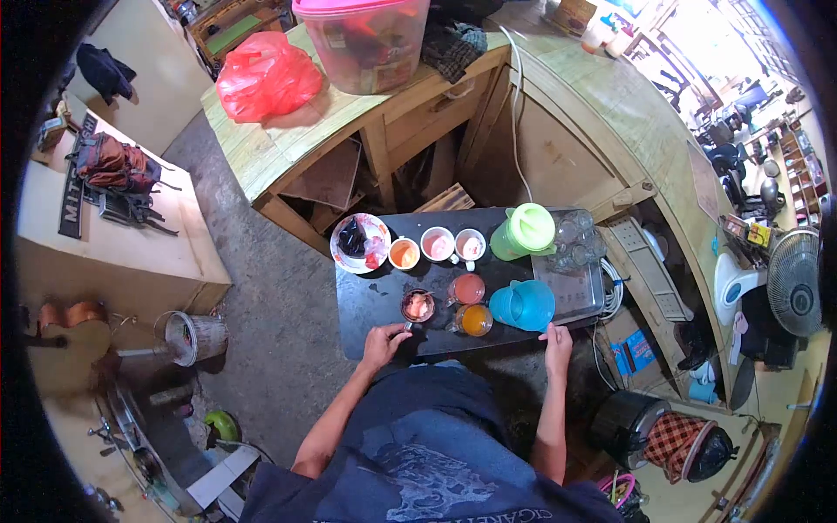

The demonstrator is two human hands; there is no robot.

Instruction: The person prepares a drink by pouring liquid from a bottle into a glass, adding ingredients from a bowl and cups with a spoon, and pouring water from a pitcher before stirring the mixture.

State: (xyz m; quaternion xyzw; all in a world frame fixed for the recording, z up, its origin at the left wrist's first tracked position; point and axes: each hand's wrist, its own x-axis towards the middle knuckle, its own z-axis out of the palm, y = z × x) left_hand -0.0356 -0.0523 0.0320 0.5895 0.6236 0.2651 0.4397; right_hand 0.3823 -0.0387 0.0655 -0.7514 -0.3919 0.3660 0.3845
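Observation:
My left hand [382, 344] is closed at the handle of a dark mug [418, 305] with pale pinkish contents, near the table's front edge. My right hand [557, 342] grips the handle of a blue plastic pitcher [530, 307], which stands on the dark table [375, 305]. Between them are a glass mug of pink drink [467, 288] and a glass mug of orange drink [474, 320]. Behind stand a cup with orange contents [404, 254] and two white cups, one left [438, 244] and one right [471, 247], with pinkish contents. A green lidded pitcher [523, 232] is farther back.
A plate [360, 244] with a dark plastic bag lies at the table's back left. Upturned glasses [575, 240] sit by a metal tray [580, 292] on the right. Beyond, a wooden counter [253, 157] carries a red bag [266, 78] and a pink-lidded tub [366, 44].

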